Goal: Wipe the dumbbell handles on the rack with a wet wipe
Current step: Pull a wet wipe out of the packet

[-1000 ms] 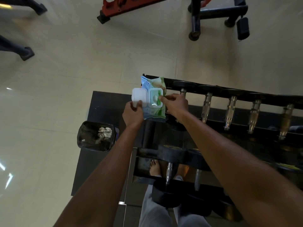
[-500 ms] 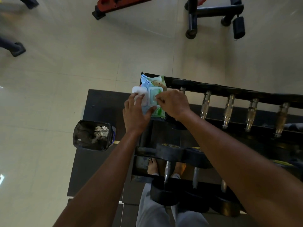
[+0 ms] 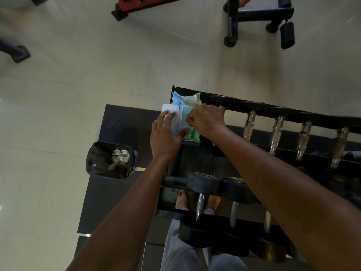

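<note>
At the left end of the rack (image 3: 254, 110), your left hand (image 3: 164, 137) steadies the wet-wipe pack (image 3: 185, 100), fingers flat, lid flipped open. Your right hand (image 3: 205, 120) pinches at the opening; no wipe is visibly out, so the dumbbell handles (image 3: 276, 132) likely all remain unwiped.

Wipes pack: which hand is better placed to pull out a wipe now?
Right. The right hand has its fingertips at the wipes pack opening; the left hand rests on the flipped-open white lid.
</note>
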`<move>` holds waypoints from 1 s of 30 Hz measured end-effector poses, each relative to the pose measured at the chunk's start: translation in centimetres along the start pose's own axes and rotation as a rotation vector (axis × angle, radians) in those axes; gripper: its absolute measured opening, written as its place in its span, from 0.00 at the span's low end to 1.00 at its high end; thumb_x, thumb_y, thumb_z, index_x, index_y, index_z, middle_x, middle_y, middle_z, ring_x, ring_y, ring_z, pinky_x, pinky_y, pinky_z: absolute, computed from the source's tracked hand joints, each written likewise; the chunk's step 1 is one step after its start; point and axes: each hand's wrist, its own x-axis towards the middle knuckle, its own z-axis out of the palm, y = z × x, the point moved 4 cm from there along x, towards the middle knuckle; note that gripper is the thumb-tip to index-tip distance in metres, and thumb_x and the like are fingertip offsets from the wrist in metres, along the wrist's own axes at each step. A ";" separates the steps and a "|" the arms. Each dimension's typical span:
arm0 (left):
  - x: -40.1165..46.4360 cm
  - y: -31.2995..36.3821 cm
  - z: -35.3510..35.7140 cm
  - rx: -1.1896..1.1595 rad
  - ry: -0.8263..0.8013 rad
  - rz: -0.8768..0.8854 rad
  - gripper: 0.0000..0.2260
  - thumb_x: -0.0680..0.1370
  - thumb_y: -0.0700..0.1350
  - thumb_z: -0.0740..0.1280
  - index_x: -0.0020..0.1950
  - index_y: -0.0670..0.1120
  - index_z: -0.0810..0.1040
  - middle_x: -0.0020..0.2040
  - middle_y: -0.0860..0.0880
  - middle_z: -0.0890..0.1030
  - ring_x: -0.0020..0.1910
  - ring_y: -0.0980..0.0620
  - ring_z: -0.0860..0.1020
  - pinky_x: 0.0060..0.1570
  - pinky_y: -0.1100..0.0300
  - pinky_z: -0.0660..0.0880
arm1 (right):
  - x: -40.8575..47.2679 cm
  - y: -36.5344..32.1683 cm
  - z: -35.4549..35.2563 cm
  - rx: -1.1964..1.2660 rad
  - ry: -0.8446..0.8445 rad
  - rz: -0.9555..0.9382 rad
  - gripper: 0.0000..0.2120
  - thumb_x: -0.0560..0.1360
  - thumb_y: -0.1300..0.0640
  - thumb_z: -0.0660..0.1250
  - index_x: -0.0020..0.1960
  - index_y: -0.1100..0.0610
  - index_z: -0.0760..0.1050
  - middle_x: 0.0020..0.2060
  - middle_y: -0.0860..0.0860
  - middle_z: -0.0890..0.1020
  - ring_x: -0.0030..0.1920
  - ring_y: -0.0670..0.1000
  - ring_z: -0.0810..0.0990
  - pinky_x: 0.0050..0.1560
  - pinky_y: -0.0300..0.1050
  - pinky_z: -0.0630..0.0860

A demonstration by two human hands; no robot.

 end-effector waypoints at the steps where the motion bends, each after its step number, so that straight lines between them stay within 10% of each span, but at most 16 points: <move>1: 0.0 0.0 0.0 0.000 -0.002 0.000 0.36 0.77 0.63 0.76 0.81 0.51 0.70 0.80 0.50 0.68 0.75 0.48 0.67 0.62 0.45 0.80 | 0.0 0.0 0.0 0.009 0.004 0.003 0.17 0.84 0.42 0.65 0.59 0.51 0.85 0.45 0.50 0.84 0.41 0.50 0.78 0.41 0.46 0.66; 16: 0.2 -0.6 0.6 0.037 -0.013 0.014 0.36 0.78 0.69 0.71 0.81 0.54 0.69 0.80 0.54 0.68 0.73 0.50 0.68 0.58 0.42 0.82 | 0.0 0.7 0.8 0.289 -0.047 0.012 0.09 0.77 0.46 0.72 0.46 0.51 0.85 0.41 0.48 0.85 0.39 0.48 0.82 0.39 0.45 0.80; 26: -0.1 -0.2 0.3 0.057 -0.016 0.024 0.36 0.78 0.68 0.71 0.81 0.53 0.68 0.79 0.52 0.68 0.73 0.48 0.69 0.59 0.42 0.81 | -5.0 3.3 -0.2 1.480 -0.071 0.443 0.09 0.85 0.54 0.66 0.51 0.58 0.81 0.36 0.44 0.80 0.32 0.41 0.76 0.35 0.36 0.75; 30: -0.1 -0.1 0.4 0.067 -0.017 0.022 0.36 0.78 0.68 0.72 0.81 0.53 0.68 0.80 0.51 0.68 0.74 0.47 0.69 0.60 0.42 0.80 | -4.4 3.0 -0.2 1.658 -0.096 0.556 0.10 0.86 0.51 0.63 0.59 0.57 0.77 0.52 0.54 0.85 0.46 0.50 0.82 0.47 0.46 0.80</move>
